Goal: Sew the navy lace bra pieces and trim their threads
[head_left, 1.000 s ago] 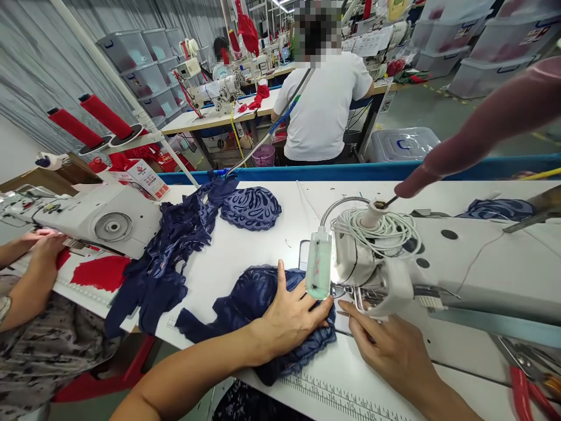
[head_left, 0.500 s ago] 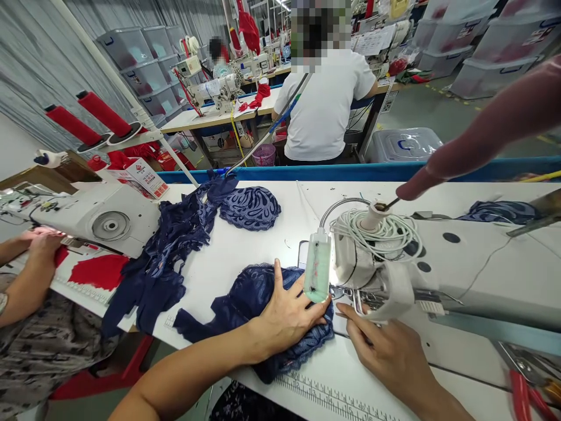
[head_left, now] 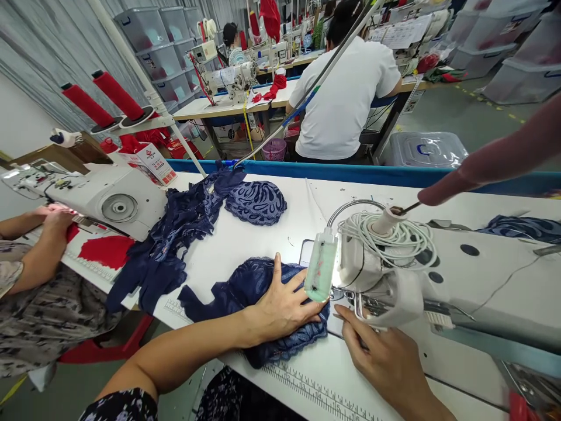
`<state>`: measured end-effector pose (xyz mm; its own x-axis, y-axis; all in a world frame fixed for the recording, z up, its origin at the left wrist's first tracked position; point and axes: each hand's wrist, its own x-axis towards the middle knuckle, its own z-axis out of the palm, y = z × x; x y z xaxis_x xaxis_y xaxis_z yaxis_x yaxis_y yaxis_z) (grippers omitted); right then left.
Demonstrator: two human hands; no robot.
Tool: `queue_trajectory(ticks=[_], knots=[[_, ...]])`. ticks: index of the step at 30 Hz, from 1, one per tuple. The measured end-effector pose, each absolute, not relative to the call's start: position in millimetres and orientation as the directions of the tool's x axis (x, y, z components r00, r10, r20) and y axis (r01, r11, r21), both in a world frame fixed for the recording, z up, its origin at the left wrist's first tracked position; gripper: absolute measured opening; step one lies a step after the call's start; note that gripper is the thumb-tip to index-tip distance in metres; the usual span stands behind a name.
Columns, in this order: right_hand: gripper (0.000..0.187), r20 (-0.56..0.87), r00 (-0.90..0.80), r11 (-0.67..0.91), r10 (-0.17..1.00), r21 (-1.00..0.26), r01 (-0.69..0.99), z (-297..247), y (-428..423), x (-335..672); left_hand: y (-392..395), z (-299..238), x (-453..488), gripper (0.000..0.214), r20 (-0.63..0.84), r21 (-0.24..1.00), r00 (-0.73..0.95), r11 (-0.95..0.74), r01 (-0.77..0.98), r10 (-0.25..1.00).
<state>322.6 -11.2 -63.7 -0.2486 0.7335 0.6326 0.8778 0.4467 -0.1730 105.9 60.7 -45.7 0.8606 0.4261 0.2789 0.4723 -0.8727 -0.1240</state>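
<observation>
My left hand (head_left: 284,304) lies flat with fingers spread on a navy lace garment (head_left: 245,292) on the white table, pressing it toward the needle of the white sewing machine (head_left: 438,275). My right hand (head_left: 379,354) rests on the table just below the machine's head, its fingers stretched toward the presser foot at the garment's edge. A small lamp (head_left: 321,268) on a bendy neck shines over the needle area. The needle itself is hidden behind the lamp and machine head.
A pile of navy lace pieces (head_left: 175,234) and a lace cup (head_left: 256,202) lie to the left. A neighbouring person's hands (head_left: 55,219) work red fabric at another machine (head_left: 105,199). A person in a white shirt (head_left: 346,99) sits beyond. A printed ruler (head_left: 315,392) runs along the table's near edge.
The view has shifted slightly; my left hand has slid the navy garment a little toward the needle. My right hand stays by the presser foot.
</observation>
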Motion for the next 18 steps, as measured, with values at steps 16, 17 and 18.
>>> queue_trajectory(ticks=[16, 17, 18], knots=[[0.018, 0.732, -0.098, 0.343, 0.674, -0.193, 0.919, -70.5, -6.1, 338.1, 60.8, -42.5, 105.8, 0.041, 0.241, -0.078, 0.867, -0.882, 0.465, 0.436], [0.016, 0.728, -0.116, 0.361, 0.676, -0.189, 0.913, -69.0, -6.3, 335.3, 60.0, -42.2, 106.1, 0.041, 0.239, -0.071, 0.862, -0.878, 0.474, 0.446], [0.015, 0.715, -0.147, 0.387, 0.684, -0.184, 0.904, -67.7, -6.3, 332.2, 59.2, -42.5, 106.3, 0.040, 0.241, -0.065, 0.860, -0.877, 0.477, 0.450]])
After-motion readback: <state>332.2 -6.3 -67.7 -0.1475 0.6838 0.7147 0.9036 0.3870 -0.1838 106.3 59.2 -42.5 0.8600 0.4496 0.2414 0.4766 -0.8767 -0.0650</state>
